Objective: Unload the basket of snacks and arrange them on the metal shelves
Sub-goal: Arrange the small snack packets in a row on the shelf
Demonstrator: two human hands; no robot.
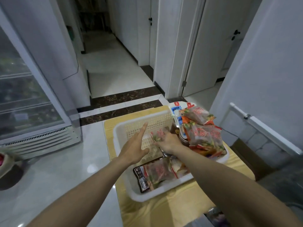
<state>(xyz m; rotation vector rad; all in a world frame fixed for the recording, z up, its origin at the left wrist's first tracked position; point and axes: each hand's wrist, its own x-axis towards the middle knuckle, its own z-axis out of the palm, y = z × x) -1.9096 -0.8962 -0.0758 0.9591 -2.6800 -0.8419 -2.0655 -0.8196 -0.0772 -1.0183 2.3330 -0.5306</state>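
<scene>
Rims of the basket (117,128) run just left of and beyond the left hand (136,149). The basket sits on a yellow surface (164,215), with tiled floor (57,169) further left. A fridge (24,95) stands well left. Right of the right hand (169,142), a heap of snack packets (205,133) rises above the basket wall and crowds that side. A dark packet (141,176) lies behind the left wrist. Left fingers (143,129) are straight and spread over the bare mesh, holding nothing. Right fingers curl round a snack packet (157,133) inside the basket.
</scene>
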